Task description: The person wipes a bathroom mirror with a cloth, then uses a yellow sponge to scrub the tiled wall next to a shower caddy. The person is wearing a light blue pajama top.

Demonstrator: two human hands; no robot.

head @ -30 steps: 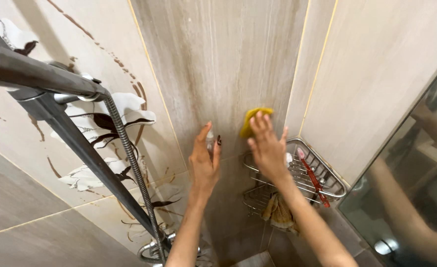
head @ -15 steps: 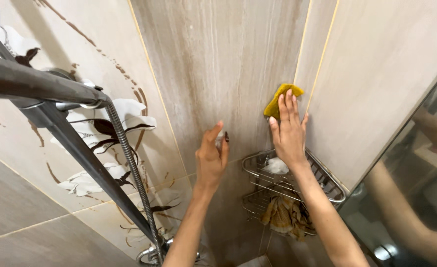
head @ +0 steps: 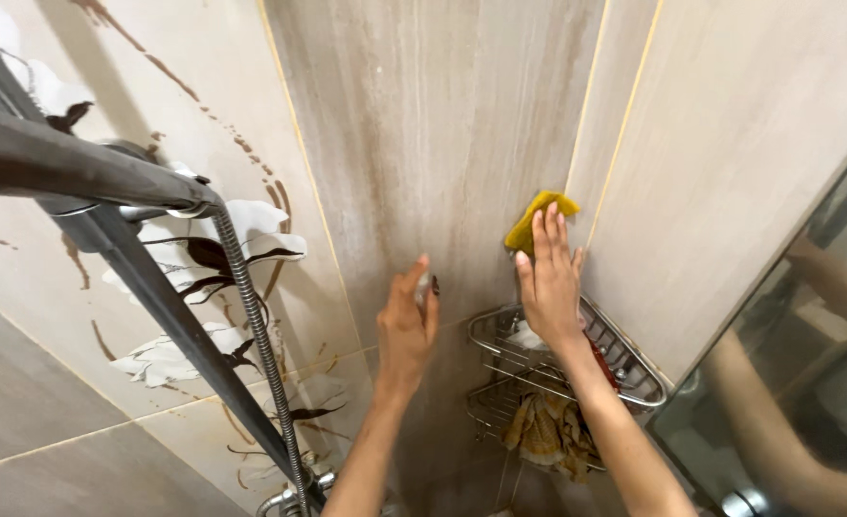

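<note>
Beige tiled wall [head: 442, 144], right hand [head: 548, 282] fingers flat pressing yellow sponge [head: 536, 218], left hand [head: 406, 325] fingers gripping small bottle [head: 424, 284]

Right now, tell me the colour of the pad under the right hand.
Yellow: the pad shows best in the head view.

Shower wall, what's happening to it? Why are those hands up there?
A person is wiping the tiled shower wall. Their right hand presses a yellow sponge flat against the tile, close to the corner. Their left hand is raised beside it, holding something small and pale that is too hidden to name. Just below sits a wire corner basket with a crumpled cloth on its lower shelf. A metal shower hose hangs to the left.
</note>
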